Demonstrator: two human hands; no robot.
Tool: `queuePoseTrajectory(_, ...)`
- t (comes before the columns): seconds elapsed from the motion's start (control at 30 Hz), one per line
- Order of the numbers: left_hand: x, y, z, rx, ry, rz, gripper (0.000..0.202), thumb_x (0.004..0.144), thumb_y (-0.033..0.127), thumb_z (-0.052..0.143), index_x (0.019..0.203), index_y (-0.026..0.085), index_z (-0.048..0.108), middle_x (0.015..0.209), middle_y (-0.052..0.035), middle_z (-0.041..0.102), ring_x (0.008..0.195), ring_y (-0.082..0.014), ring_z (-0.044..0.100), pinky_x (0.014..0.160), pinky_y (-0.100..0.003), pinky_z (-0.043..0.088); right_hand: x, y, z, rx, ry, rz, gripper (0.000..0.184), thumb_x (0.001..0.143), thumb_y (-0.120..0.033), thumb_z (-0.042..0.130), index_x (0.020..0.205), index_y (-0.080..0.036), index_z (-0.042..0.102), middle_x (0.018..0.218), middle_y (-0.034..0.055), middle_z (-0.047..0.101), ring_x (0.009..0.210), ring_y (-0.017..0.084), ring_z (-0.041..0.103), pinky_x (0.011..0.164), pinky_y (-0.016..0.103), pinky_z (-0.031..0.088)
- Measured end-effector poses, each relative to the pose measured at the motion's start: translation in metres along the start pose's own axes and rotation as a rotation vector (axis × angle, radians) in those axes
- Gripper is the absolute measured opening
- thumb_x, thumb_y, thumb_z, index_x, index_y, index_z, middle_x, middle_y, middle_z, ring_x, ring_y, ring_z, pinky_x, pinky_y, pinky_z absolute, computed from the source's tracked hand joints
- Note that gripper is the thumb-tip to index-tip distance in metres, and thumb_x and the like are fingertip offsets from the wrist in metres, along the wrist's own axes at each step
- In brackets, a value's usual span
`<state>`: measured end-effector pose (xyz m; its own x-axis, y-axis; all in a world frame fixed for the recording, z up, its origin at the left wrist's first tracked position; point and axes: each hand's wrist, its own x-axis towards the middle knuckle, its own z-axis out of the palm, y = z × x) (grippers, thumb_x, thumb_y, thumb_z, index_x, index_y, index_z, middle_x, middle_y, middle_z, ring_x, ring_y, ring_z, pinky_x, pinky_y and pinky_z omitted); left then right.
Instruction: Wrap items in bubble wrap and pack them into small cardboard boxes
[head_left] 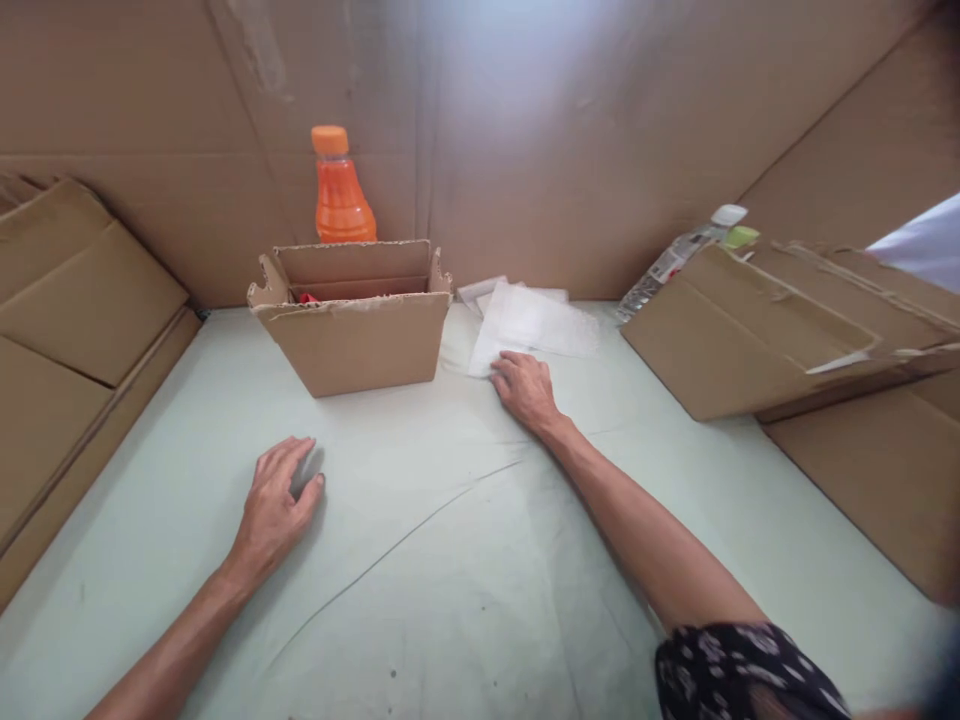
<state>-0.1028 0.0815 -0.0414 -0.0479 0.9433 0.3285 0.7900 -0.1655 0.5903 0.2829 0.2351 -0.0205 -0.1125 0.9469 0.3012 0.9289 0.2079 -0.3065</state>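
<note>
My right hand [523, 387] reaches forward to a loose stack of thin, translucent white sheets [517, 318]. Its fingers are bent together at the near corner of the top sheet, which they appear to pinch. Whether the sheets are paper, plastic or foam I cannot tell. My left hand [277, 497] rests over the pale table cover, thumb and fingers apart, with nothing in it. Beyond it, the nearest thing is a small open cardboard box [367, 345], with a bit of something red showing inside.
Behind the small box stands an orange bottle [343, 195]. On the right, a clear bottle [667, 262] leans beside an open carton [750, 335]. Another cardboard box [67, 330] is at the left. A tall cardboard wall [510, 170] closes off the back. The pale cover [420, 600] has creases.
</note>
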Motion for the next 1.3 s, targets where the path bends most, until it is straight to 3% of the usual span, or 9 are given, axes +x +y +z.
queuePoseTrajectory(0.2,-0.006,0.013,-0.001,0.019,0.04,-0.004,0.034,0.091,0.036,0.054,0.118,0.019,0.067,0.133,-0.0139,0.063,0.121,-0.032,0.06,0.06,-0.032,0.059,-0.035,-0.015,-0.047,0.072,0.073,-0.039,0.021,0.095,-0.023,0.054,0.1,-0.02,0.074,0.124,0.0102,0.073,0.118,0.027,0.065,0.099,0.044,0.046)
queuePoseTrajectory(0.37,-0.042,0.067,0.002,-0.045,-0.145,0.366,0.057,0.09,0.027,0.062,0.144,0.022,0.047,0.151,-0.0163,0.048,0.139,-0.0327,0.047,0.108,-0.052,0.05,-0.149,-0.053,-0.083,0.318,-0.21,-0.386,0.018,0.096,-0.022,0.057,0.104,-0.022,0.073,0.108,0.0063,0.077,0.104,0.023,0.07,0.094,0.041,0.049)
queuePoseTrajectory(0.47,-0.065,0.1,0.011,-0.171,-0.359,0.519,0.076,0.086,0.022,0.064,0.155,0.021,0.032,0.151,-0.0176,0.049,0.139,-0.032,0.048,0.111,-0.052,0.048,-0.189,-0.08,-0.091,0.515,-0.42,-0.421,0.019,0.097,-0.031,0.06,0.109,-0.023,0.073,0.105,0.0034,0.077,0.1,0.02,0.07,0.093,0.037,0.051)
queuePoseTrajectory(0.57,-0.076,0.115,0.025,-0.28,-0.445,0.544,0.056,0.087,0.011,0.054,0.142,0.025,0.049,0.122,-0.0113,0.069,0.116,-0.0268,0.064,0.099,-0.048,0.055,-0.175,-0.077,-0.091,0.597,-0.445,-0.363,0.027,0.096,-0.046,0.061,0.11,-0.026,0.073,0.107,0.0012,0.077,0.102,0.019,0.07,0.093,0.036,0.053)
queuePoseTrajectory(0.67,-0.079,0.115,0.034,-0.325,-0.434,0.508,0.037,0.086,0.005,0.049,0.115,0.025,0.063,0.102,-0.0078,0.073,0.106,-0.0265,0.067,0.092,-0.048,0.056,-0.115,-0.042,-0.079,0.299,-0.222,-0.1,0.024,0.094,-0.038,0.062,0.11,-0.025,0.073,0.115,0.005,0.076,0.111,0.025,0.068,0.102,0.043,0.049)
queuePoseTrajectory(0.77,-0.081,0.112,0.033,-0.328,-0.436,0.525,0.032,0.083,0.005,0.052,0.104,0.025,0.065,0.102,-0.008,0.073,0.109,-0.028,0.067,0.095,-0.051,0.056,-0.054,-0.001,-0.065,0.066,-0.083,0.088,0.028,0.084,-0.025,0.067,0.111,-0.018,0.073,0.13,0.0156,0.068,0.122,0.036,0.06,0.104,0.054,0.044)
queuePoseTrajectory(0.87,-0.084,0.108,0.022,-0.326,-0.461,0.541,0.037,0.08,0.012,0.06,0.114,0.027,0.064,0.114,-0.0102,0.072,0.117,-0.0304,0.065,0.1,-0.053,0.055,-0.037,0.021,-0.06,0.052,-0.046,0.136,0.025,0.088,-0.019,0.055,0.104,-0.016,0.074,0.123,0.0165,0.072,0.117,0.035,0.063,0.102,0.055,0.044)
queuePoseTrajectory(1.1,-0.07,0.102,-0.002,-0.284,-0.43,0.355,0.038,0.09,0.032,0.062,0.128,0.029,0.061,0.134,-0.0115,0.063,0.122,-0.0292,0.062,0.098,-0.045,0.057,-0.158,0.009,-0.096,0.255,-0.185,-0.179,0.023,0.096,-0.029,0.053,0.109,-0.026,0.073,0.119,0.0042,0.075,0.114,0.025,0.068,0.101,0.047,0.05)
queuePoseTrajectory(1.3,-0.037,0.116,0.032,0.063,-0.44,0.333,0.025,0.086,0.02,0.054,0.108,0.022,0.067,0.1,-0.0085,0.07,0.093,-0.0276,0.066,0.079,-0.04,0.055,-0.217,0.014,-0.127,0.287,-0.312,-0.231,0.021,0.096,-0.027,0.055,0.106,-0.028,0.074,0.114,0.0037,0.076,0.109,0.025,0.071,0.095,0.049,0.058)
